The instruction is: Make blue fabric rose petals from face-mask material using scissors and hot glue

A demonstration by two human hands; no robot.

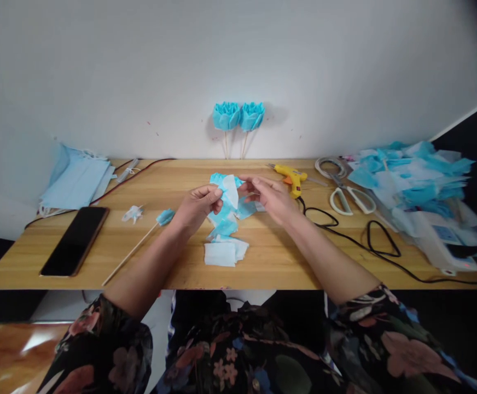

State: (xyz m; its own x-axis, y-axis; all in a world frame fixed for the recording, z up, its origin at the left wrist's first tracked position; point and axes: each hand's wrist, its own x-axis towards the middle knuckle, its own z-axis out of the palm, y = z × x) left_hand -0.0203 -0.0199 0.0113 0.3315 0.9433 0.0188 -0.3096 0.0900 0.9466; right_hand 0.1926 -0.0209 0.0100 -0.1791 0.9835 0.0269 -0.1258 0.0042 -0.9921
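Between my two hands a blue-and-white fabric petal (228, 190) is held up over the middle of the table. My left hand (201, 204) pinches its left edge between thumb and fingers. At its upper right edge are the curled fingers of my right hand (272, 197); their grip is partly hidden. Below lie several cut fabric pieces (225, 254) in blue and white. Beside my left forearm rests a thin stick (129, 254) with a small blue fabric bud (165, 216) on its end.
Two blue fabric flowers (227, 116) on sticks lean against the wall. A yellow glue gun (291, 178) and scissors (351, 198) lie right, its black cord trailing. Far right is a heap of fabric pieces (414, 175). Face masks (76, 178) and a phone (75, 241) are left.
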